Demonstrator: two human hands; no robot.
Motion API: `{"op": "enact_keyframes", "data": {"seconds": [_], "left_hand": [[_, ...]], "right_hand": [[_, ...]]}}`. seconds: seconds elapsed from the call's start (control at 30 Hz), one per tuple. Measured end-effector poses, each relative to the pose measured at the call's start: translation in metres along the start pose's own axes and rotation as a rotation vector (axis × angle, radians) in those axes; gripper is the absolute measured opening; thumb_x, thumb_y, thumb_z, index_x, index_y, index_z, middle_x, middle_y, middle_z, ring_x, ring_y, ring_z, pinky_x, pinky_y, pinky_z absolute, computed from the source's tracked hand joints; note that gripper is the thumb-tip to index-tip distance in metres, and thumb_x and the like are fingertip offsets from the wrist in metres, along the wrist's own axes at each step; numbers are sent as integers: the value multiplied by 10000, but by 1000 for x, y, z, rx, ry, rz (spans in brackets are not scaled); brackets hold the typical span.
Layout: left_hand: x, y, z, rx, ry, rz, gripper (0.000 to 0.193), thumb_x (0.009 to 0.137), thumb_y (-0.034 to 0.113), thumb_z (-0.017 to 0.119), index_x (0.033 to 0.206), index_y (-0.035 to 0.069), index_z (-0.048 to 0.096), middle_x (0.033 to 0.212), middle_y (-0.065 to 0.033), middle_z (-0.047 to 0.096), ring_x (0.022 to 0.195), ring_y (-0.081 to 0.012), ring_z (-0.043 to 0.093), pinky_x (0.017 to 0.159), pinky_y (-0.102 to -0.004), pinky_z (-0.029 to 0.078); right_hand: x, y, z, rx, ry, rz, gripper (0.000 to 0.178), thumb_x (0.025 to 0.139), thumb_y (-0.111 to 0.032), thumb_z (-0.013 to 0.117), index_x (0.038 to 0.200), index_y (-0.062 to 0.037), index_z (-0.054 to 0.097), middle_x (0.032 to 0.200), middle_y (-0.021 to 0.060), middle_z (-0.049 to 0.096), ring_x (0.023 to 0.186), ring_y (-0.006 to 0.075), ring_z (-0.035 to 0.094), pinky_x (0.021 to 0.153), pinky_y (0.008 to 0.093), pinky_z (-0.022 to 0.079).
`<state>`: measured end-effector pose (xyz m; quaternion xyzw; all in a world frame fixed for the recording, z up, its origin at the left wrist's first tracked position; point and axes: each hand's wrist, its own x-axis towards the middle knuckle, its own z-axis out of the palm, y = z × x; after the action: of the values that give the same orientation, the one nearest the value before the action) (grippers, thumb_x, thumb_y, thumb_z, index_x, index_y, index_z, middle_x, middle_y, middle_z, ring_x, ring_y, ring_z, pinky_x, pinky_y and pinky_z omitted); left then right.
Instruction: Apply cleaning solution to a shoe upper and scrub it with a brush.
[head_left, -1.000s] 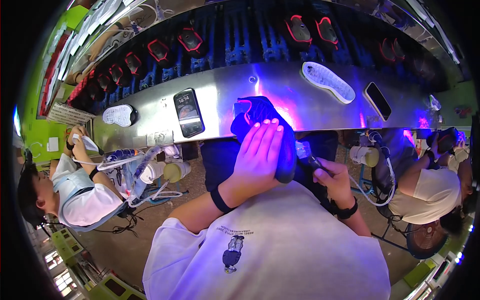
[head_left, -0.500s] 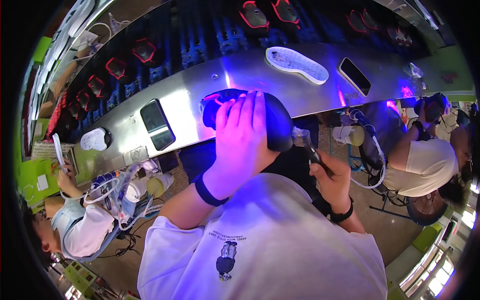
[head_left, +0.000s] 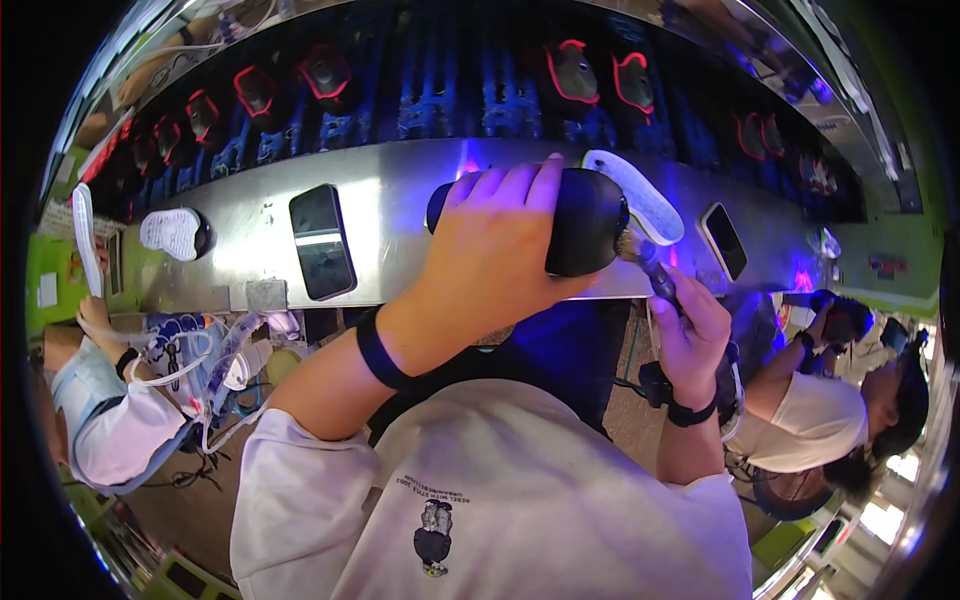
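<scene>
A black shoe upper (head_left: 590,222) is held on its side just above the near part of the metal bench, its rounded end pointing right. My left hand (head_left: 500,235) is wrapped over it from above, fingers on the far side; the thumb is mostly hidden. In my right hand (head_left: 692,325), to the right of the shoe, is a dark-handled brush (head_left: 655,268). Its pale bristles touch the lower edge of the shoe's rounded end. Behind the shoe, a white shoe sole (head_left: 645,200) lies on the bench, partly covered by it.
A dark phone (head_left: 322,245) lies on the bench (head_left: 400,200) to the left, and another phone (head_left: 724,242) to the right. Further left is a second white sole (head_left: 172,232). Red-trimmed shoe uppers (head_left: 575,78) line the dark conveyor behind. Co-workers sit on both sides.
The view has swung, so bench items sit elsewhere in it. The shoe and both hands have moved right; the shoe now overlaps the white sole. The brush is still at the shoe's end.
</scene>
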<state>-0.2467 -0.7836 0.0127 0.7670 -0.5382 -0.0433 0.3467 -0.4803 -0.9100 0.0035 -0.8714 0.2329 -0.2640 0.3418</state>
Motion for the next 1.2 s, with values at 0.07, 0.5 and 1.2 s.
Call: {"op": "enact_keyframes", "data": {"seconds": [0.07,0.5,1.2], "left_hand": [[1,-15,-11,167,-199,60,1024,617,339,903,1457,-17,438,1154,-205,669,996,-354,683,893,-455,533],[-51,-29,-28,-220,-211,19,1071,582,380,966,1445,12,450,1155,-181,707,1041,-347,719,892,-399,582],[-49,18,-14,-1120,-553,-505,754,758,201,899,1362,-36,516,1207,-111,669,1106,-206,658,1006,-373,519]], "right_hand": [[-3,13,19,204,-8,183,346,891,-26,729,1226,41,676,862,65,677,707,113,602,646,236,469],[50,-28,-12,341,-176,150,316,915,-73,727,1213,28,696,915,29,706,777,73,593,705,238,479],[-18,7,-14,465,-178,257,333,897,-6,725,1227,17,688,1046,87,749,959,116,653,885,286,514]]}}
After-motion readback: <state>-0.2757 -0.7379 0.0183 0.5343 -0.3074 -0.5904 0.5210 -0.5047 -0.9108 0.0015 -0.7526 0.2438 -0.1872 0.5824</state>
